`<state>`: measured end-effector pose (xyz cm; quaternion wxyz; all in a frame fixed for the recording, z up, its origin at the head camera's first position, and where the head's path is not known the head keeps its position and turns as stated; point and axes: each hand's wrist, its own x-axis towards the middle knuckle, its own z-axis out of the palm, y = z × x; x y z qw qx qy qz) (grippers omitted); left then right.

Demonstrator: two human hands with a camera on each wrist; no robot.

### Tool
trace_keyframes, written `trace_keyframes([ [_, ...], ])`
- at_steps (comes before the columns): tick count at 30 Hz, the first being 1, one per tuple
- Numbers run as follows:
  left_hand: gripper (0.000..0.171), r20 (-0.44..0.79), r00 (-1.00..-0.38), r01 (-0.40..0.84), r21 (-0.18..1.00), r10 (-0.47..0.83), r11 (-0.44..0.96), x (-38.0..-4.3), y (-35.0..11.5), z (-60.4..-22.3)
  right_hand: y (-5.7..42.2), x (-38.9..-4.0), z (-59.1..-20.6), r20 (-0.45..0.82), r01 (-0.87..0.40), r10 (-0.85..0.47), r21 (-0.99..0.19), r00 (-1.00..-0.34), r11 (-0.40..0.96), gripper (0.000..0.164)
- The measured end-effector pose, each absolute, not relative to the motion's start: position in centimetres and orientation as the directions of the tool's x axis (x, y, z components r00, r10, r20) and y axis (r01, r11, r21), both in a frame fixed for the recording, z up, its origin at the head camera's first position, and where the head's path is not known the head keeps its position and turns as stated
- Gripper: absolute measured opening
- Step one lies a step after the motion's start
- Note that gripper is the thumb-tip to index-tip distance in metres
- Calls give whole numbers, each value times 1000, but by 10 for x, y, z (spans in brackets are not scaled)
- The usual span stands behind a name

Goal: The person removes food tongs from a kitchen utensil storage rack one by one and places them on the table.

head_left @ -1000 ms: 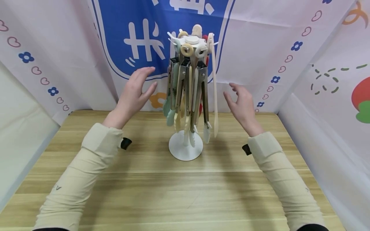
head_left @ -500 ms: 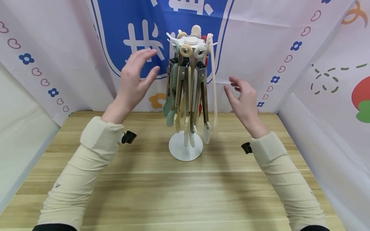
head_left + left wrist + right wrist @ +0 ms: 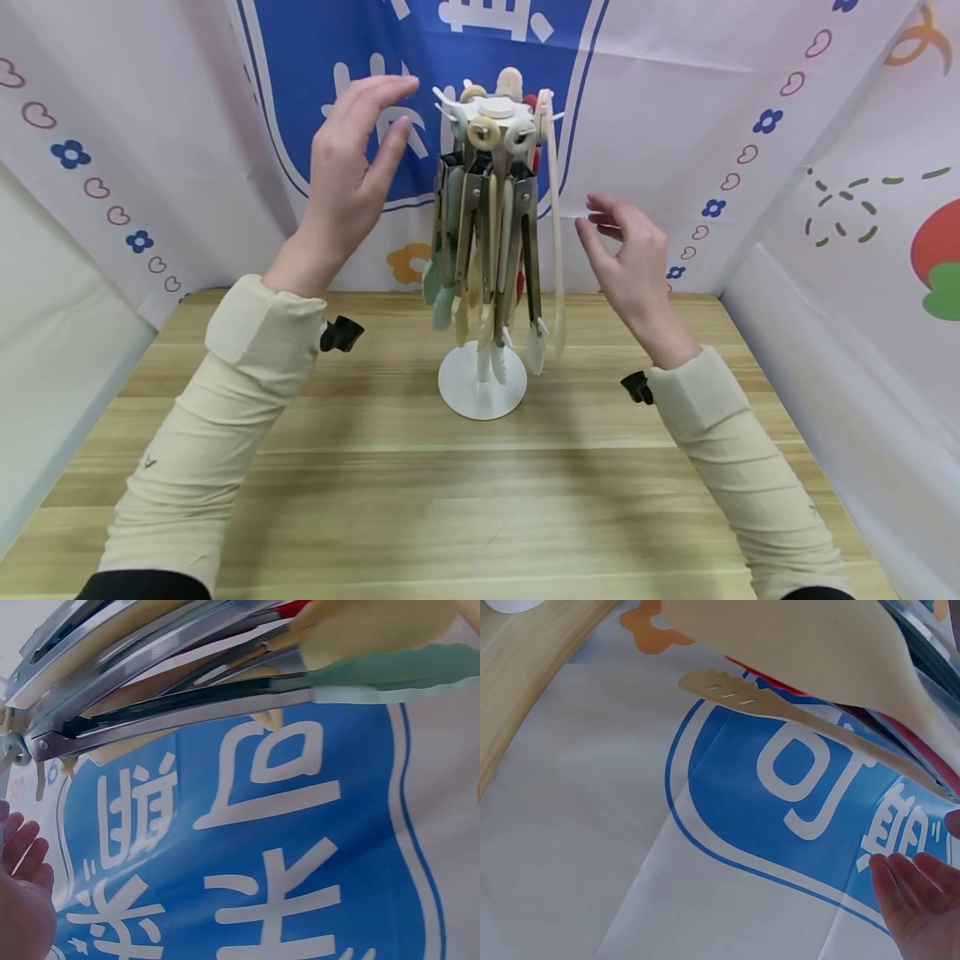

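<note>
Hands open, empty, flanking utensil rack on wooden table, printed backdrop behind

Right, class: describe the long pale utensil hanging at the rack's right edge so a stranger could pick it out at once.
Find the white rack standing mid-table before the blue banner, hung thick with tongs. On its right edge, nearest the right hand, hangs one cream slotted spatula. Unlike the steel-armed tongs bunched beside it, it is a single slim, all-cream piece hanging apart.
</note>
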<state>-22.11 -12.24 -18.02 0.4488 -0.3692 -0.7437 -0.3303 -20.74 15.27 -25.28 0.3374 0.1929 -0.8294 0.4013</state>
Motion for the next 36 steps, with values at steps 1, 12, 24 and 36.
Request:
trace_keyframes([
  [1, 27, 916, -313, 852, 155, 250, 500, -221, -121, -178, 152, -206, -252, 717, -596, -49, -538, -696, 597, 31],
  [12, 26, 911, -275, 886, 117, 306, 449, -224, -110, -165, 142, -195, -245, 788, -703, -91, -483, -609, 521, 27],
  [24, 27, 869, -250, 912, 64, 427, 405, -226, -108, -161, 133, -190, -243, 796, -766, -155, -480, -585, 427, 22],
  [36, 26, 849, -258, 909, 51, 461, 415, -229, -108, -165, 134, -192, -247, 641, -660, -161, -713, -750, 236, 24],
])
